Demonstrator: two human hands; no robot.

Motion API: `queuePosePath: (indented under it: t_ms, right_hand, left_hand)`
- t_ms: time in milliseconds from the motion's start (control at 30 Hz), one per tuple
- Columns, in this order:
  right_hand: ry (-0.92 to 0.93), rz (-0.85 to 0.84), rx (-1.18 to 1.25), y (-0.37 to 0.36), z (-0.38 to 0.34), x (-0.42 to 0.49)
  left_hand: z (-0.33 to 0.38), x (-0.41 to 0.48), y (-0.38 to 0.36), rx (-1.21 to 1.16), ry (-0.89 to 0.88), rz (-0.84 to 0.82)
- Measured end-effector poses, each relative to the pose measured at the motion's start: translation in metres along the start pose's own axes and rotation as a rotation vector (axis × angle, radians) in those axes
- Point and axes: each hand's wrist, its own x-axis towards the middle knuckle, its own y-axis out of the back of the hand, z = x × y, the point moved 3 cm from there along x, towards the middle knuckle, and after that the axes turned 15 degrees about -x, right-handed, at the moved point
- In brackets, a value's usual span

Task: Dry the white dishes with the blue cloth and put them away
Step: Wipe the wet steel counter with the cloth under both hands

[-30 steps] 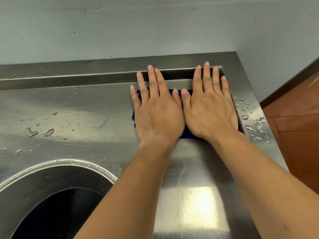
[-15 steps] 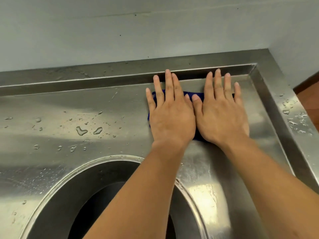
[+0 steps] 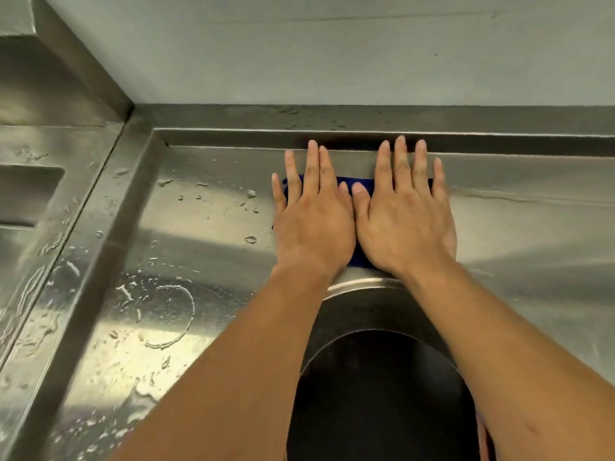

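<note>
No brand, label or lettering can be read anywhere on the steel or the wall. The person's left hand [image 3: 312,224] and right hand [image 3: 404,224] lie flat, palms down, side by side with the thumbs touching, fingers stretched out and slightly spread — neither hand curls around anything. Both press on a dark blue folded cloth [image 3: 361,188], which lies on the brushed stainless-steel counter [image 3: 206,227] between the sink's rim and the raised back ledge [image 3: 233,138]. Most of the cloth is hidden under the palms; only a strip between the index fingers, a sliver at the left edge and a corner below the thumbs show. The fingertips reach the foot of the back ledge. Nearer the camera, the round steel sink basin [image 3: 376,314] is cut off by the forearms and the frame's lower edge, its depth dark and hard to read. Water droplets [image 3: 250,239] and a ring-shaped wet mark [image 3: 169,317] lie left of the hands — that area is blurred. No white dishes are in view.
</note>
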Motion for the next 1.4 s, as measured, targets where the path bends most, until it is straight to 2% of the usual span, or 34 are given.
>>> queuePosePath:
  t_ms: [233,400,600,700,933,1400]
  right_hand:
    - [0.097,0.023,0.028,0.01,-0.104,0.011]
    - [0.065,0.075,0.027,0.017,-0.152,0.022]
    - [0.147,0.12,0.004,0.019,-0.2,0.04]
    - [0.172,0.109,-0.031,0.017,-0.207,0.043]
    - [0.214,0.076,-0.032,0.019,-0.212,0.009]
    - [0.249,0.035,0.0,0.026,-0.218,-0.072]
  left_hand:
    - [-0.091,0.002,0.054,0.012,0.08,0.028]
    - [-0.133,0.016,0.079,0.064,0.083,0.037]
    - [-0.169,0.026,0.106,0.254,0.092,0.09]
    - [-0.173,0.025,0.112,0.329,0.09,0.089]
    - [-0.18,-0.012,0.114,0.33,0.072,0.074]
    - [-0.191,-0.086,0.124,0.273,0.077,-0.118]
